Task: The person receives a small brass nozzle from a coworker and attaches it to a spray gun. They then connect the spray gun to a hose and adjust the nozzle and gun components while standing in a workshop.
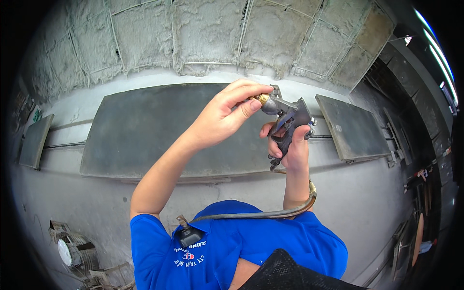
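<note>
A dark grey spray gun (290,116) is raised in front of me, over the right end of a large dark panel (159,130). My right hand (296,150) is wrapped round its grip, with the thumb up along the back and fingers near the trigger. At the gun's front end, my left hand (229,108) pinches a brass-coloured ring (262,98) between thumb and fingers. From the base of the grip a hose (270,214) loops round my right forearm and runs left across my blue shirt.
Smaller dark panels stand at the right (355,128) and far left (36,141). Dust-coated filter panels (203,34) line the far wall. A round container with a white top (65,252) sits on the floor at lower left. Dark boards (403,246) lean at lower right.
</note>
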